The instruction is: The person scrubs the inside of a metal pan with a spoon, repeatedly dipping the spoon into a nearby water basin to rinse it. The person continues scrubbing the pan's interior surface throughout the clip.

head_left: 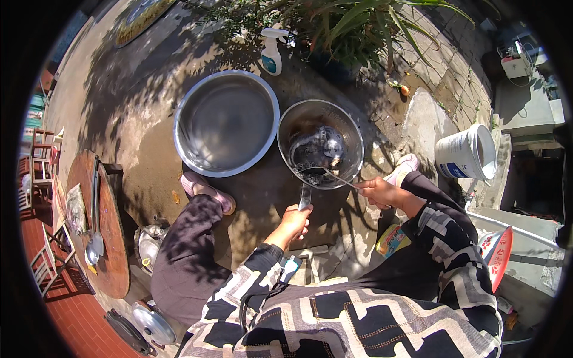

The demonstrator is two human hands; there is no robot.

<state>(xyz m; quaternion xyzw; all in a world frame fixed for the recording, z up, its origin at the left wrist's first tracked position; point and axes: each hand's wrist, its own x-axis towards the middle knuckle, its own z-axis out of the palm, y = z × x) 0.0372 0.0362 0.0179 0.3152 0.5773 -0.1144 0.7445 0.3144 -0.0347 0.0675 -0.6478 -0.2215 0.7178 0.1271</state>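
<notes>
A deep metal saucepan [357, 134] rests on the concrete between my feet, with dark, sudsy liquid and blackened bits inside. My left hand [294, 223] grips its flat metal handle [305, 195]. In my right hand [377, 192] is the thin handle of a metal spoon [338, 178]; its bowl end reaches into the pan near the wall closest to me. Beside the pan on the left stands a wide metal basin [226, 125], which looks to hold water. Just beyond these two vessels is a white spray bottle [271, 53] with a blue-green label.
A white plastic bucket [461, 152] is at the right. To the left, a round wooden board [114, 250] carries long-handled utensils and a plastic bag. Spiky plants [358, 27] edge the far side. A kettle [150, 244] and a pot lid [153, 323] lie near my left leg.
</notes>
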